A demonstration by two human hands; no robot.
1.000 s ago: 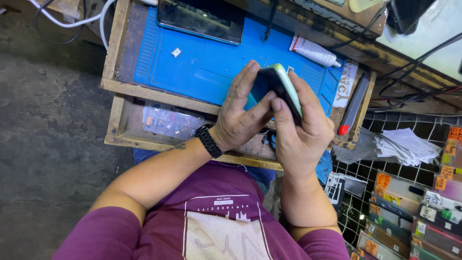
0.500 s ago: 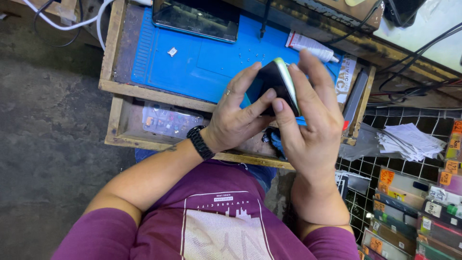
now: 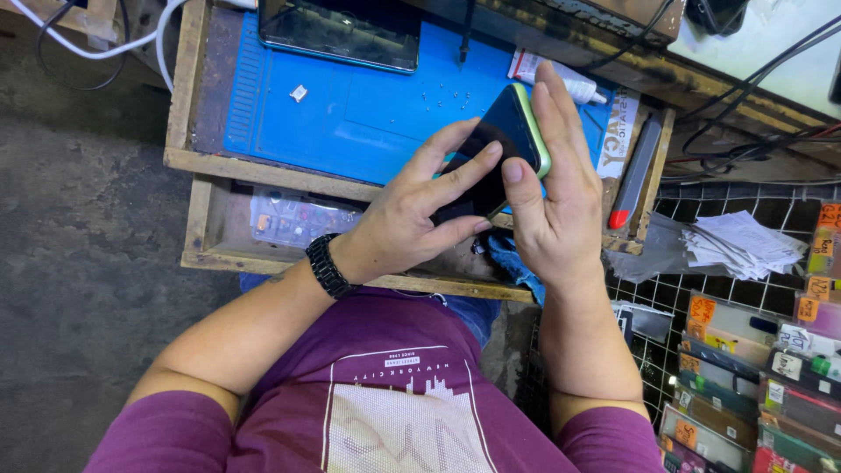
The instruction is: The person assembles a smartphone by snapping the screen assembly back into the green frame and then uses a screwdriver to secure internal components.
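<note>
Since half a second ago we have tipped the green-edged phone flatter, its dark screen up, over the blue mat. Our right hand cups its edge, thumb pressed on the glass; our left hand pinches it with fingers across the screen. Looks like pressing the display down. Phone's back is hidden; tiny screws are hard to make out.
</note>
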